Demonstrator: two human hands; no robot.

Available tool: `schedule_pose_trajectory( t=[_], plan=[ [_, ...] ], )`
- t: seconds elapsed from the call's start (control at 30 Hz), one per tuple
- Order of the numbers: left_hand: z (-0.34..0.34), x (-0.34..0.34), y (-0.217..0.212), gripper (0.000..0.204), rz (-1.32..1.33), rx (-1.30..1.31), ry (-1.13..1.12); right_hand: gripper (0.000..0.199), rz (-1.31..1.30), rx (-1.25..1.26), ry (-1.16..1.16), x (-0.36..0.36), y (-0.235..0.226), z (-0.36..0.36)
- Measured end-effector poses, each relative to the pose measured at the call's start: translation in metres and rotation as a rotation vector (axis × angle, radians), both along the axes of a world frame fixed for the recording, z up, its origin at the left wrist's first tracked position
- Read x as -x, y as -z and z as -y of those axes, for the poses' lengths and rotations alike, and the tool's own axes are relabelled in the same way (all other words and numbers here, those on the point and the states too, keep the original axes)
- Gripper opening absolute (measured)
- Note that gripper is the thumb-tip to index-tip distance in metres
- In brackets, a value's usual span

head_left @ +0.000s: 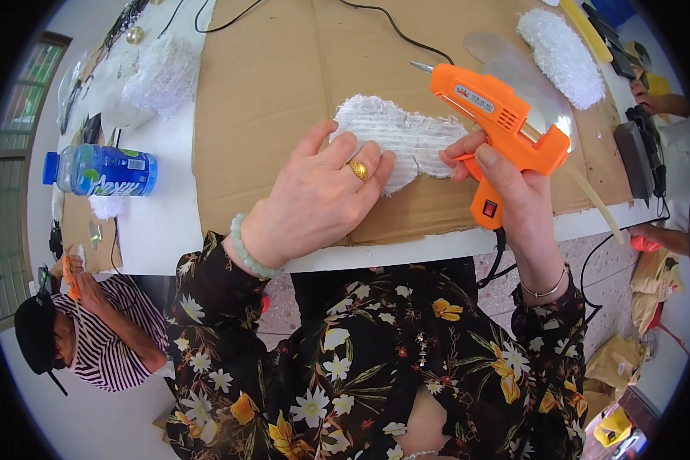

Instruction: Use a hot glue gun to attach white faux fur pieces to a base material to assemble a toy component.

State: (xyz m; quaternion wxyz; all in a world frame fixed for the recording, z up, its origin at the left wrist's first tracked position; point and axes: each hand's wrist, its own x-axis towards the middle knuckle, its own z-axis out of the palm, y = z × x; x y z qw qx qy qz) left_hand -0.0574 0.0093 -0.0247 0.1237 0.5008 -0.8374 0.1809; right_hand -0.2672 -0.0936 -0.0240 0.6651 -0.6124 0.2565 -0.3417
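Note:
My left hand [322, 192], with a gold ring and a pale bead bracelet, presses flat on the near end of a white fuzzy sole-shaped fabric piece [414, 134] lying on brown cardboard [276, 84]. My right hand [506, 188] grips an orange hot glue gun [506, 123] by its handle, finger at the trigger. The gun's metal nozzle points up and left, just above the fabric's far edge. A glue stick juts out behind the gun.
A second white fuzzy piece [563, 54] and a clear sole-shaped sheet [529, 84] lie at the upper right. A blue bottle [100, 170] lies on the white table at left, near white fluff [161, 73]. A person in a striped shirt [107, 337] sits lower left; another person's hands [655, 100] are at right.

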Motion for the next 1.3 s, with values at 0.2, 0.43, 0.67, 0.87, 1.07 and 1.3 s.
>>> schedule_pose_trajectory(
  t=[0.2, 0.43, 0.67, 0.87, 1.07, 1.3],
  plan=[
    [0.000, 0.001, -0.001, 0.028, -0.003, 0.006, 0.004, 0.022, 0.014, -0.020, 0.015, 0.002, 0.003, 0.000],
    [-0.001, 0.000, -0.001, 0.028, -0.010, -0.013, 0.008, 0.024, 0.040, 0.011, 0.090, 0.010, -0.002, 0.001],
    [-0.003, 0.000, -0.003, 0.027, -0.006, 0.004, 0.001, 0.023, 0.044, -0.024, 0.105, 0.016, 0.005, 0.002],
    [-0.001, 0.002, -0.006, 0.028, -0.022, 0.003, -0.012, 0.022, 0.047, -0.040, 0.142, 0.019, 0.004, 0.002],
    [-0.001, -0.001, -0.008, 0.029, -0.017, -0.022, -0.023, 0.023, 0.013, -0.065, 0.163, 0.015, 0.004, 0.005],
    [-0.003, 0.000, -0.010, 0.028, -0.012, -0.040, -0.034, 0.023, 0.008, -0.076, 0.164, 0.018, 0.001, 0.003]
  ],
)
